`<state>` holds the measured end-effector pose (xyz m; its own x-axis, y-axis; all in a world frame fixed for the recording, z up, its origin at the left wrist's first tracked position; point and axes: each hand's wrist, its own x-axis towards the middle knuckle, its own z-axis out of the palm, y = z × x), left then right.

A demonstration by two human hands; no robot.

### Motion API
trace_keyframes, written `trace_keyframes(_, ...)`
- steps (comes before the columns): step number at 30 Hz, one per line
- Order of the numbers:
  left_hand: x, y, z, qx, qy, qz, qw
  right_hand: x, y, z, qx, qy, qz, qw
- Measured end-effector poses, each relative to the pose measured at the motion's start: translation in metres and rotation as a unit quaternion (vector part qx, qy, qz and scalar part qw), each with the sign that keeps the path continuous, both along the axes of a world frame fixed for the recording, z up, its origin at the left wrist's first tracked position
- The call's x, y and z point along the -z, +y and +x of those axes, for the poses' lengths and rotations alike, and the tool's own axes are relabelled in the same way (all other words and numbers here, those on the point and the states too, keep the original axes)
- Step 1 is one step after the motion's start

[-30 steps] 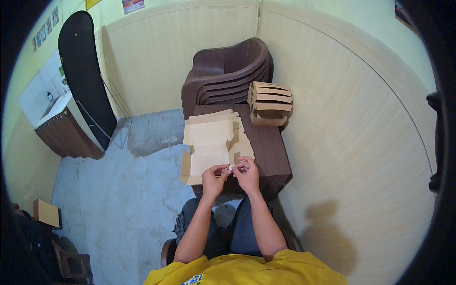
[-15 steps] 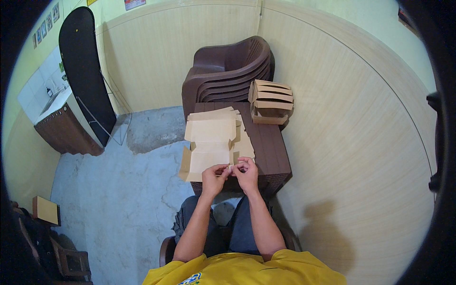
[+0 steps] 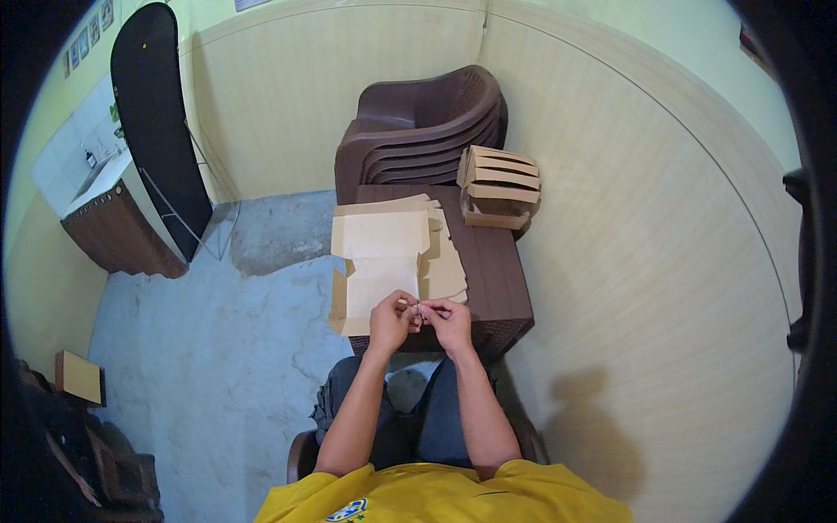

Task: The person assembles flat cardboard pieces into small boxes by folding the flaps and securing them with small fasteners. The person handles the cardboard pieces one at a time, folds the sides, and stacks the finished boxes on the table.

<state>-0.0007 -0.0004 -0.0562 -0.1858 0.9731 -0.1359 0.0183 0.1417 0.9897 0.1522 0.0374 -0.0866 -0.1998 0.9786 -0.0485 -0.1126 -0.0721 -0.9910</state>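
Note:
A brown cardboard box blank (image 3: 377,235) lies unfolded in front of me, with its left side flap (image 3: 339,302) tilted up. My left hand (image 3: 392,324) is closed in a pinch at the blank's near right corner. Right beside it, my right hand (image 3: 448,326) pinches at the same corner, its fingertips almost touching the left ones. The bit of cardboard between the fingers is small and mostly hidden by them. More flat cardboard blanks (image 3: 447,268) lie underneath, sticking out on the right.
The blanks rest on a dark brown table (image 3: 494,279). At its far right stand folded cardboard boxes (image 3: 501,185). Stacked brown plastic chairs (image 3: 418,131) rise behind. A black ironing board (image 3: 148,131) leans beside a sink counter (image 3: 98,187) at far left. A wood-pattern wall (image 3: 645,218) runs along the right.
The top blank has shifted slightly left, and its raised right flap near my fingers no longer stands out. My right fingers have come down and nearer, while my left fingers have curled closer in.

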Motion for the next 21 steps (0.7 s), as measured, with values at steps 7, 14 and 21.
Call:
trace_keyframes(7,0.019,0.006,0.001,-0.077,0.200,0.125,0.969,-0.003,-0.007,-0.007,-0.004,-0.106,0.136,0.985)
trace_keyframes(14,-0.025,-0.018,-0.008,-0.095,0.200,0.154,0.963,-0.019,0.015,0.000,0.103,-0.235,0.207,0.944)
trace_keyframes(21,-0.048,-0.054,-0.071,0.008,0.445,0.227,0.866,-0.034,0.054,-0.001,0.192,-0.100,0.237,0.947)
